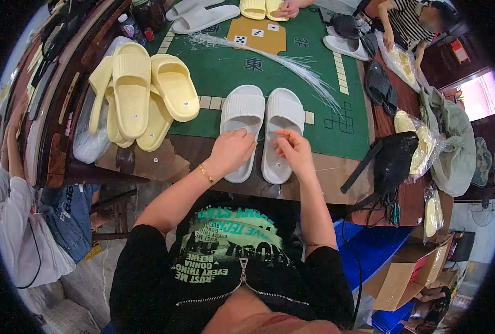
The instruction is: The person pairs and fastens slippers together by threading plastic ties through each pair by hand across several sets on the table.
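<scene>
A pair of light grey slide sandals lies side by side at the table's near edge, the left slipper [243,107] and the right slipper [285,104] with toes pointing away from me. My left hand [235,149] is over the left slipper, its fingers curled together by the inner edge of the footbed. Above the right slipper's footbed, my right hand [293,151] has its thumb and fingers drawn into a pinch. Anything small in either hand is too fine to make out. A bundle of thin clear plastic strands [281,60] stretches across the green mat beyond the slippers.
Yellow slippers [132,92] are stacked at left beside clear plastic bags [90,142]. A black bag [389,161], bagged yellow slippers [424,146] and dark slippers [380,86] lie at right. Other people sit around the green mat [203,72]. An open cardboard box [397,284] stands lower right.
</scene>
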Available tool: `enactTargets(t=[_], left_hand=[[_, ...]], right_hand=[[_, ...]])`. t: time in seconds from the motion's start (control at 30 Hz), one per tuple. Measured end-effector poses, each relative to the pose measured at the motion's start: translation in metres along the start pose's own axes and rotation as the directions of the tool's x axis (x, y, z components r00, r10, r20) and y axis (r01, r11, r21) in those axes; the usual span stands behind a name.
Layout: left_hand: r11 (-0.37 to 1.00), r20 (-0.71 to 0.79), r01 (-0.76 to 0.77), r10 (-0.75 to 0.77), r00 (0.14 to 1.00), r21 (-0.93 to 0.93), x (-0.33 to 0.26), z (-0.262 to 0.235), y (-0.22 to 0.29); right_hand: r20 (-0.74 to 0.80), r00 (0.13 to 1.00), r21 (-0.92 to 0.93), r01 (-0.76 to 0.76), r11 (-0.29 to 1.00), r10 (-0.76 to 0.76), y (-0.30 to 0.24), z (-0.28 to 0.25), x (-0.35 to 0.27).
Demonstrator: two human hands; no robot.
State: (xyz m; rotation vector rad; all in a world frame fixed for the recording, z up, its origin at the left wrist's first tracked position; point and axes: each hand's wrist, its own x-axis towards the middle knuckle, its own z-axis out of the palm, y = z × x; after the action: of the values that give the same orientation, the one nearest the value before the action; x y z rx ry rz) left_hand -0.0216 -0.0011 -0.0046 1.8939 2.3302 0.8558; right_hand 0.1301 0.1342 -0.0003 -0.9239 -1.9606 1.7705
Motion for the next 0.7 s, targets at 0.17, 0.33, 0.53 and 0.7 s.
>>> enactTargets(t=[0.17, 0.33, 0.53, 0.7], left_hand=[[0.972, -0.02, -0.095, 0.093, 0.996, -0.217, -0.003, -0.012, 0.014], [0.952, -0.067, -0.17, 0.159, 0.985, -0.253, -0.003, -0.014, 0.021], [0.944, -0.074, -0.116, 0.098, 0.992, -0.31, -0.011, -0.016, 0.009], [0.951, -0.137, -0.06, 0.019, 0.99, -0.302, -0.012, -0.009, -0.006]], right_hand=[[-0.038, 0.991, -0.062, 0.126, 0.99, -0.128, -0.001, 0.007, -0.001], [-0.009, 0.964, -0.303, 0.25, 0.92, -0.264, 0.011, 0.01, 0.003], [0.058, 0.92, -0.428, 0.373, 0.823, -0.386, 0.002, 0.012, -0.002], [0.068, 0.893, -0.565, 0.402, 0.721, -0.444, 0.001, 0.017, -0.003]])
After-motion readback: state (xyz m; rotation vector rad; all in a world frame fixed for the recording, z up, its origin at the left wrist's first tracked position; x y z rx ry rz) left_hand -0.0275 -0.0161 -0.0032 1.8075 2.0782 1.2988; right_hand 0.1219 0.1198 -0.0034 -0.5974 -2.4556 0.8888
